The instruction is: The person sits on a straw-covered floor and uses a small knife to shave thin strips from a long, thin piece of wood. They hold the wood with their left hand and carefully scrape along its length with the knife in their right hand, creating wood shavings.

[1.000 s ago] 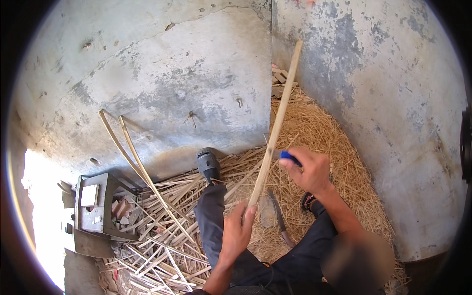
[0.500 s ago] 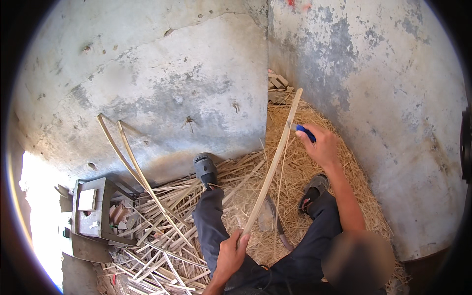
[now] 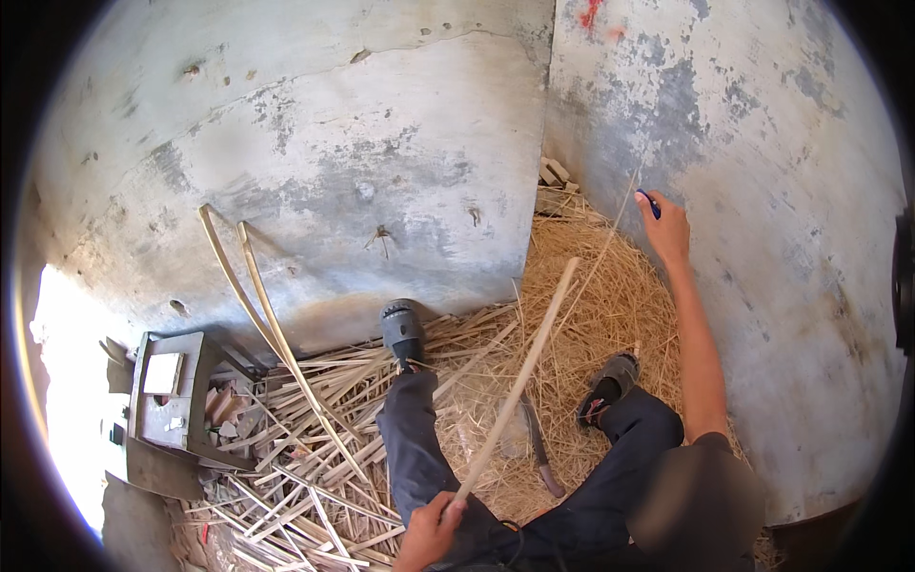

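Observation:
My left hand (image 3: 429,534) is closed round the lower end of a long, pale wooden strip (image 3: 519,379), which slants up and away to the right between my legs. Up by the right wall, my right hand (image 3: 666,229) grips a small knife (image 3: 650,203) by its blue handle. Its blade is hard to make out against the wall. The knife is clear of the strip's far end. A thin sliver (image 3: 610,238) runs down from near the knife, alongside the strip; where it ends is hard to see.
Straw-like shavings (image 3: 572,238) cover the floor in the corner. Many cut strips (image 3: 324,515) lie at left, and two bent strips (image 3: 250,276) lean on the wall. A wooden box-like stand (image 3: 176,396) sits farther left. A dark tool with a handle (image 3: 543,458) lies between my feet.
My right hand has moved up and to the right with the knife, away from the strip. The strip's far end has dropped lower, and my left hand has shifted slightly down.

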### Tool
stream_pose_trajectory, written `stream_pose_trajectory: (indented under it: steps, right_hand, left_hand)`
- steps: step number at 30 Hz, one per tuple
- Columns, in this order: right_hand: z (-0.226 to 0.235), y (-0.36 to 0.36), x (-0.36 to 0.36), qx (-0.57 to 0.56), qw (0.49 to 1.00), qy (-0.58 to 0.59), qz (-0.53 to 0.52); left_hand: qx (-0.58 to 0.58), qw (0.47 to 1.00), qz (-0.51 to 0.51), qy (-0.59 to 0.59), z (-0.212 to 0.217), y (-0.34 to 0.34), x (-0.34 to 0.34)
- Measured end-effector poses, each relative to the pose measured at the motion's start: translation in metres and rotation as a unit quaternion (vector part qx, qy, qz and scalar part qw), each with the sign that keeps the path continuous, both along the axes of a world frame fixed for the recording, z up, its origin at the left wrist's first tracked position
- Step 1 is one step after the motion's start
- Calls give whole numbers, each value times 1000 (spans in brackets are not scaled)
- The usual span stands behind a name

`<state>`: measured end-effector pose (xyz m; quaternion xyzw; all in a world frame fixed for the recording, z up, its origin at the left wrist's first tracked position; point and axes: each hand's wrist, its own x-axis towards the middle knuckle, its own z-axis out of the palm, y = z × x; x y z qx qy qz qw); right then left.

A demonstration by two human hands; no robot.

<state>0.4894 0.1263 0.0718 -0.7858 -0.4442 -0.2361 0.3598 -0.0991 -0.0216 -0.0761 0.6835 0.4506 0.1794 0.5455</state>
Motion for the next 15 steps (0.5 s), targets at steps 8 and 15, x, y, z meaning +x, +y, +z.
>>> stream_pose_trajectory:
  steps: [8, 15]
  right_hand:
    - [-10, -30, -65, -271, 955, 38, 112]
    - [-16, -79, -198, -155, 942, 93, 282]
  left_hand:
    - [-140, 981, 31, -129, 10, 51, 4]
    - [-176, 940, -29, -290, 28, 74, 42]
